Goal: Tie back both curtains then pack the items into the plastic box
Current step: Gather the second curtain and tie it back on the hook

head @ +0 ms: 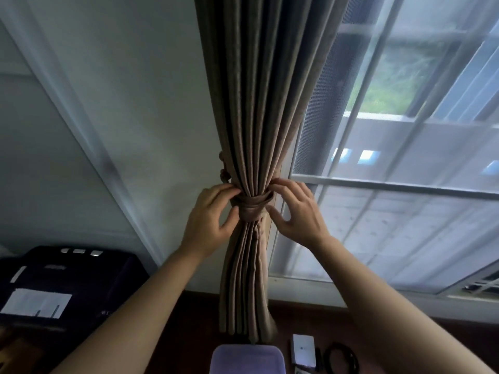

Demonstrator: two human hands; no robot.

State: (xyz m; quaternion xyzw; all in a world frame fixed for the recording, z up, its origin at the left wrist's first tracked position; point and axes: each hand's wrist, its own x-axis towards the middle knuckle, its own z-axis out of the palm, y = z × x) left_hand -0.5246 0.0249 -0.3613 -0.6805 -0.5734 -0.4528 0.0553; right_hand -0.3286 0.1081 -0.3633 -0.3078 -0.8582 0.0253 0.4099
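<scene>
Here, pleated curtain, smooth coiled tieback, left hand, right hand, fingers of both pinching it.

Premises: a domestic room, apparently a home. Evidence: a pleated brown curtain, gathered by a tie-back, beside a screened window. Plain white wall. Dark bag at lower left. Greenery visible outside.

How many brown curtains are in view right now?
1. The brown curtain hangs at centre, cinched by a tie-back that the left hand and right hand hold. A second one may be out of frame.
</scene>
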